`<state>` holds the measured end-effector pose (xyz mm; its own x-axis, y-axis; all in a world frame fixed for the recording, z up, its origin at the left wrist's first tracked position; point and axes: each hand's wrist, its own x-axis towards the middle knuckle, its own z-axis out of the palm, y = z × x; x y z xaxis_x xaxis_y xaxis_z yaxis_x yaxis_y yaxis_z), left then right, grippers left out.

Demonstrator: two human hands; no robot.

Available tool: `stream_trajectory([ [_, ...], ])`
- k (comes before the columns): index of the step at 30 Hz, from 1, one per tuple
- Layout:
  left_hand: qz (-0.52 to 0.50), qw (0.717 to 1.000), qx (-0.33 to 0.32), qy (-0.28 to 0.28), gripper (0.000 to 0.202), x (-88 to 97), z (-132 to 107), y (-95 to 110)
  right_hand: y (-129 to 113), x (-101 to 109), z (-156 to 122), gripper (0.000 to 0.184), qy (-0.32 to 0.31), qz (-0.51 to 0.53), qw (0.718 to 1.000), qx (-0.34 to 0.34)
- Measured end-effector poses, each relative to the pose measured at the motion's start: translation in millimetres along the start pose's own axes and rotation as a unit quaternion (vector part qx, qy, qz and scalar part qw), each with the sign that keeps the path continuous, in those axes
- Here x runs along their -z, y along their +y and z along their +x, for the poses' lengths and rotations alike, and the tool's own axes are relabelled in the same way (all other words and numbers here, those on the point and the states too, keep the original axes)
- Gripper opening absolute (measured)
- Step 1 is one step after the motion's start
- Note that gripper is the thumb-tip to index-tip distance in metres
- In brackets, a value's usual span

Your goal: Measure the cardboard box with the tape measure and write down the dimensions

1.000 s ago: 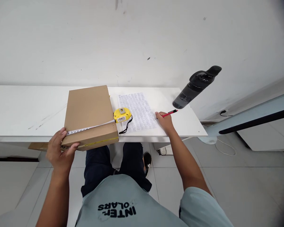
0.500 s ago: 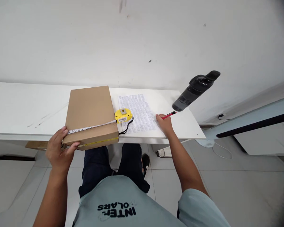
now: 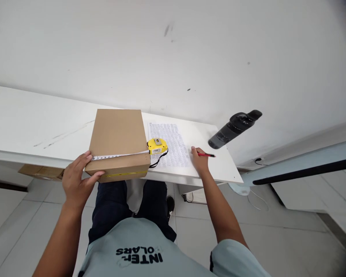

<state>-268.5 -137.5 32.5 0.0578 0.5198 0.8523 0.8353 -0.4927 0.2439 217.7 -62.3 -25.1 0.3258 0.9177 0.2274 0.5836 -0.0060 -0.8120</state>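
A brown cardboard box (image 3: 118, 130) lies on the white table, its near edge over the table's front. My left hand (image 3: 80, 177) grips its near left corner, fingers at the top edge and thumb against the front side. A yellow tape measure (image 3: 157, 146) rests at the box's right side, its blade (image 3: 121, 155) drawn out across the top to my left fingertips. My right hand (image 3: 200, 161) is closed around a red pen (image 3: 207, 154), over the right edge of a sheet of paper (image 3: 171, 144) covered in writing. The pen's tip is hidden by the hand.
A black bottle (image 3: 233, 129) stands at the right part of the white table (image 3: 46, 115), near the wall. Another cardboard piece (image 3: 42, 172) shows below the table at left. A cable (image 3: 258, 159) plugs into the wall at right.
The view has turned and tilted, so everything sits at a different slant. The pen in my right hand now points more level. My left hand keeps its hold on the box corner.
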Motion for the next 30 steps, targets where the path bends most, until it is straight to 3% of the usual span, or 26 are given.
stream_trajectory([
  [7,0.029,0.999,-0.044,-0.010,0.058,13.8,8.1,4.1,-22.7,-12.1,-0.3,0.024,0.023,-0.049,0.998,0.023],
  [10,0.040,0.998,-0.050,-0.027,0.056,22.5,12.6,8.1,-41.0,-16.4,1.8,0.031,0.023,-0.040,0.999,0.024],
  [13,0.050,0.996,-0.063,-0.031,0.054,28.8,17.3,11.6,-75.5,-24.6,-6.3,0.044,0.019,-0.017,0.999,0.043],
  [15,0.060,0.995,-0.073,-0.035,0.052,30.9,20.4,12.4,-106.9,-33.1,-18.5,0.058,-0.047,0.045,0.997,0.028],
  [18,0.073,0.993,-0.089,-0.039,0.052,32.3,24.0,10.6,-155.0,-43.8,-38.7,0.071,-0.220,0.204,0.953,-0.039],
  [21,0.070,0.991,-0.103,-0.058,0.052,35.0,25.3,6.9,-185.5,-45.7,-50.9,0.060,-0.228,0.267,0.936,-0.038],
  [23,0.061,0.989,-0.110,-0.081,0.051,38.1,25.1,4.5,-191.0,-44.1,-54.6,0.058,-0.218,0.301,0.928,-0.003],
  [27,0.058,0.985,-0.123,-0.106,0.051,44.3,24.0,2.3,-182.3,-47.5,-60.2,0.070,-0.260,0.337,0.898,0.107],
  [30,0.070,0.984,-0.132,-0.099,0.051,46.1,23.7,4.1,-178.0,-57.5,-65.1,0.058,-0.260,0.316,0.899,0.157],
])
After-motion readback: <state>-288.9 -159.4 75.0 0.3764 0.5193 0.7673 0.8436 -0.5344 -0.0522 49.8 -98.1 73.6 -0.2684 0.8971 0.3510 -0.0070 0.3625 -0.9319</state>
